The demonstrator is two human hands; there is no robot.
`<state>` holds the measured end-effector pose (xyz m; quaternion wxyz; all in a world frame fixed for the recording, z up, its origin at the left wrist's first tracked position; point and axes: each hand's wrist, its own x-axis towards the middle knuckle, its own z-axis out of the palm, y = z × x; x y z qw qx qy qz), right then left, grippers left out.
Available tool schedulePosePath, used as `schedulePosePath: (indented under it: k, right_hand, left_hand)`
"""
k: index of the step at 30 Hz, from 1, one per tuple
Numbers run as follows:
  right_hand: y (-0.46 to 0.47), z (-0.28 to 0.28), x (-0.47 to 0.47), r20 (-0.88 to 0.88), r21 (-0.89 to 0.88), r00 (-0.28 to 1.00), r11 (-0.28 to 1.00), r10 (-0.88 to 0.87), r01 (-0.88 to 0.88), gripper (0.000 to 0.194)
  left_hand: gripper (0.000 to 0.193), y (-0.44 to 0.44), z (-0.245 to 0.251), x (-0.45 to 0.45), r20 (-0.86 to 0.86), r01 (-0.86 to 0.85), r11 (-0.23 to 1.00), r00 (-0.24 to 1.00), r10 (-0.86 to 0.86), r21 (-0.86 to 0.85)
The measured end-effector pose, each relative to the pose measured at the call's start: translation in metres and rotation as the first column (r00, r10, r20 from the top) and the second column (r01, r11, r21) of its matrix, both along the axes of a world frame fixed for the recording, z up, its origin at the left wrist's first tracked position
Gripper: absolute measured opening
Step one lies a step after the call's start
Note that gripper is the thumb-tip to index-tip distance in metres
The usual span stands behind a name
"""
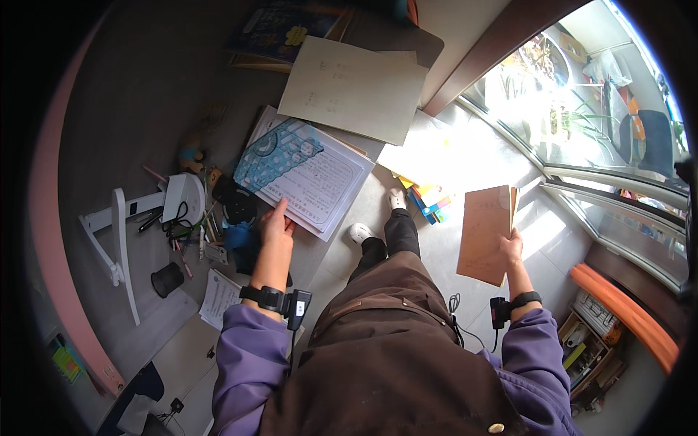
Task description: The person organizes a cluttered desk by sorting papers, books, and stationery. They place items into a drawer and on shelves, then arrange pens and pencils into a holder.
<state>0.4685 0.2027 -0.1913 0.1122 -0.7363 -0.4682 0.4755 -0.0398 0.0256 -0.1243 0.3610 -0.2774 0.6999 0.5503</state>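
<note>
My left hand [277,223] grips the near edge of a stack of printed papers [332,188] on the grey desk, thumb on top. Across the stack lies a translucent blue patterned plastic piece [278,152], with a protractor shape on it. Out to the right, my right hand [511,248] holds brown-covered notebooks [484,234] by their right edge, above the floor. Beyond the papers, a large pale sheet or folder [354,87] with faint writing rests at the desk's far end. How many notebooks there are I cannot tell.
A white folding desk lamp [122,256], a black cup [167,279] and scattered pens crowd the desk's left side. Colourful books [431,201] lie on the tiled floor [338,261] near my shoes. Glass doors [611,109] and an orange roll [627,316] stand at right.
</note>
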Motion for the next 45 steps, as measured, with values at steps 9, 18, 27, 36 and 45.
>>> schedulePosePath:
  k: [9, 18, 27, 36, 45]
  right_hand:
    - [0.023, -0.047, -0.012, 0.532, -0.068, 0.786, 0.941, 0.315, -0.331, 0.045]
    - [0.059, 0.096, -0.239, -0.125, 0.45, 0.736, 0.699, 0.666, -0.556, 0.023]
    - [0.052, 0.099, -0.359, 0.076, 0.284, 0.524, 0.485, 0.849, -0.827, 0.034]
    - [0.015, 0.154, -0.367, -0.826, -0.349, 0.512, 0.498, 0.236, -0.794, 0.057]
    - [-0.036, 0.161, -0.304, -0.831, -0.34, 0.532, 0.61, 0.161, -0.716, 0.049]
  left_hand:
    - [0.034, 0.007, 0.01, -0.009, 0.166, 0.025, 0.999, 0.986, -0.019, -0.033]
    - [0.043, 0.0, 0.009, 0.005, 0.212, -0.035, 0.938, 0.976, -0.041, 0.345]
    - [0.033, -0.006, 0.046, 0.003, 0.166, 0.054, 0.845, 0.972, -0.167, 0.532]
    - [0.038, -0.052, 0.072, 0.006, 0.089, 0.26, 0.709, 0.906, -0.414, 0.656]
    - [0.06, -0.072, 0.083, 0.038, 0.122, 0.35, 0.678, 0.83, -0.544, 0.646]
